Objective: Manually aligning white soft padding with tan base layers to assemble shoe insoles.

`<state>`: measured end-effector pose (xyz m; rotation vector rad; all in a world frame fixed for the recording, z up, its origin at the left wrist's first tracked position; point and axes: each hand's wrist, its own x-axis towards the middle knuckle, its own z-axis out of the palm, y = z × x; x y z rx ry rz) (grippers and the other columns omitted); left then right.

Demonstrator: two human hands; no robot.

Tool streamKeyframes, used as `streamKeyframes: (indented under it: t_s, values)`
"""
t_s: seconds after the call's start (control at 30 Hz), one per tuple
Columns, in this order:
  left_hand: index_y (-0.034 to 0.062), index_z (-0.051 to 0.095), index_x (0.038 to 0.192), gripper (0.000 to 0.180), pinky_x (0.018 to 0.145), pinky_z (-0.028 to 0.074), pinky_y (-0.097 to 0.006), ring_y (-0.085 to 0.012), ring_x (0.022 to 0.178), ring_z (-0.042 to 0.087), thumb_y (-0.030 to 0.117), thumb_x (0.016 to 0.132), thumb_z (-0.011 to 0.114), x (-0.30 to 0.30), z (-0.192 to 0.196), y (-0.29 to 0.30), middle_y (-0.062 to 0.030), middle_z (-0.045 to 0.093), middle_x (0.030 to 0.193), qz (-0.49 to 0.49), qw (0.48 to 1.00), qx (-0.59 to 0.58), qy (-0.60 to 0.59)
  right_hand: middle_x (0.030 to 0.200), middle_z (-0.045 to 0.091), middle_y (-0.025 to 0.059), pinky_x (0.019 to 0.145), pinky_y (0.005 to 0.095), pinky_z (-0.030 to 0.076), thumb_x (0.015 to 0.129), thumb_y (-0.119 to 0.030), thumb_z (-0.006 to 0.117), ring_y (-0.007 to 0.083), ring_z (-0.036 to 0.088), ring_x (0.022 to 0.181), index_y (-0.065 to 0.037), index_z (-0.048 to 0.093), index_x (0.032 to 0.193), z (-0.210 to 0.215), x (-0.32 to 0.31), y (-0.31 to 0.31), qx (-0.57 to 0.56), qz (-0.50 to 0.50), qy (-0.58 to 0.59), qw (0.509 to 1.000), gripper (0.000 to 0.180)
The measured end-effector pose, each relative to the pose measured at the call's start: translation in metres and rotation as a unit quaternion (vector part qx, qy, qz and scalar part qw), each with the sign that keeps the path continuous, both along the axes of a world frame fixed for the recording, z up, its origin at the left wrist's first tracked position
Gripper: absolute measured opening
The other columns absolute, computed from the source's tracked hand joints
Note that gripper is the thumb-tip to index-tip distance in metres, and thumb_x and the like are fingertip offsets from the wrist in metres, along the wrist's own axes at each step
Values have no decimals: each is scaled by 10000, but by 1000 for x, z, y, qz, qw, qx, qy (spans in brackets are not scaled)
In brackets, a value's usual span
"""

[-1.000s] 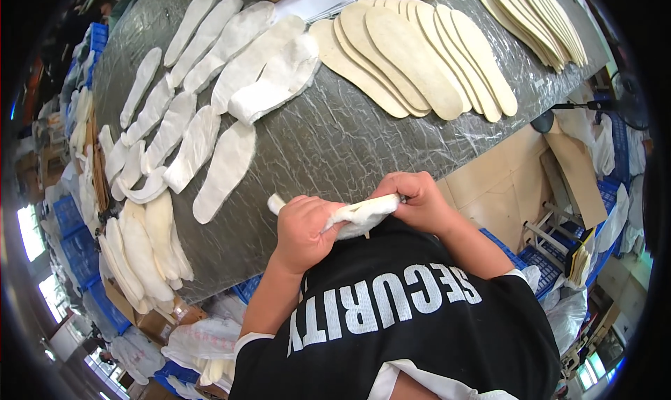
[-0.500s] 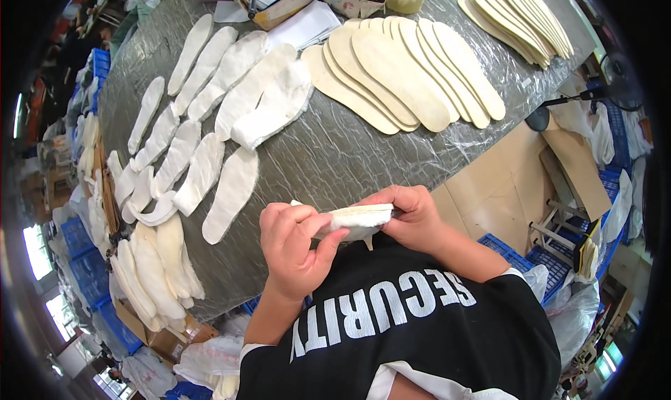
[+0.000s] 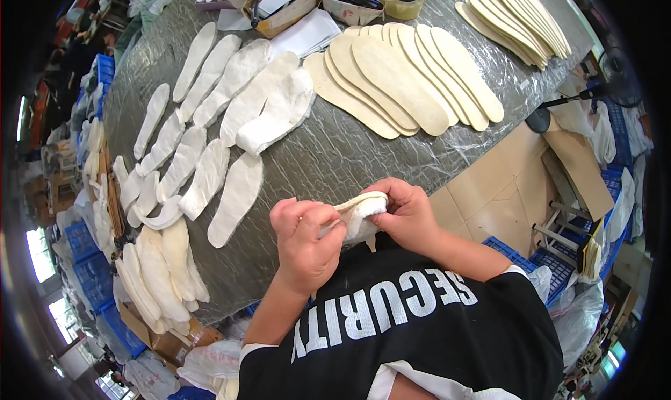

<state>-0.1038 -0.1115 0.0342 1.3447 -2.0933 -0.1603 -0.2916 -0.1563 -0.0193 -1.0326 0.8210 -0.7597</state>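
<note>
In front of my chest, I hold a shoe insole (image 3: pixel 362 215) with a cream face and a white fluffy side, edge-on and bent. My left hand (image 3: pixel 307 243) closes on its left end, fingers curled over it. At the other end, my right hand (image 3: pixel 407 212) pinches it between thumb and fingers. Past my hands on the table lies a fanned row of cream insoles (image 3: pixel 398 82). To the left are several loose white fleecy insoles (image 3: pixel 236 201), some curled. A heap of fleecy insoles (image 3: pixel 164 270) rests at the table's left edge.
The grey table (image 3: pixel 307 166) has a plastic-covered top. Along its far side stand an open box (image 3: pixel 283 19) of odds and ends, a tape roll (image 3: pixel 404 8) and another insole stack (image 3: pixel 514 26). Cardboard (image 3: pixel 576 173) and a blue crate (image 3: pixel 552 270) are at the right.
The insole between my hands has bent from nearly straight into an arch, its white fluffy side now folding near my right fingers. My left hand has shifted slightly right.
</note>
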Motion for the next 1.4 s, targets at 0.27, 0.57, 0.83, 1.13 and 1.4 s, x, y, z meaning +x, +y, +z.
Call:
streamKeyframes:
  t_s: [0.27, 0.57, 0.83, 1.13, 1.4]
  values:
    - [-20, 618, 908, 56, 718, 502, -283, -151, 814, 614, 24, 885, 592, 15, 15, -7, -131, 633, 907, 28, 893, 274, 355, 915, 645, 69, 668, 293, 508, 734, 56, 689, 203, 653, 785, -65, 559, 1083, 36, -7, -37, -268, 61, 51, 960, 391]
    - [-38, 615, 991, 148, 686, 510, -227, -85, 785, 618, -47, 843, 619, 6, 20, -5, -64, 649, 895, 67, 793, 381, 471, 933, 642, 92, 676, 325, 504, 737, -1, 713, 252, 643, 808, -58, 601, 1024, 64, -5, -53, -313, 175, 86, 930, 313]
    - [-11, 638, 900, 109, 582, 476, -269, -171, 647, 604, -16, 793, 662, -11, 19, 2, -95, 607, 744, 93, 920, 255, 282, 881, 592, 61, 658, 362, 479, 677, -7, 712, 258, 592, 791, -66, 601, 831, 69, 2, -59, -529, 99, 176, 825, 200]
    - [-27, 640, 946, 102, 624, 479, -233, -98, 700, 599, -17, 852, 602, -8, 6, 1, -54, 643, 800, 130, 843, 317, 415, 933, 567, 81, 810, 379, 452, 642, -93, 655, 272, 539, 950, -33, 573, 776, 62, -2, -56, -606, 106, 177, 768, 167]
    - [-41, 621, 939, 80, 643, 477, -209, -61, 713, 583, -21, 881, 569, -14, -22, -2, -34, 647, 826, 197, 754, 342, 525, 890, 580, 48, 861, 398, 422, 679, -170, 591, 259, 547, 920, -54, 523, 756, 33, -8, -55, -703, 116, 127, 690, 154]
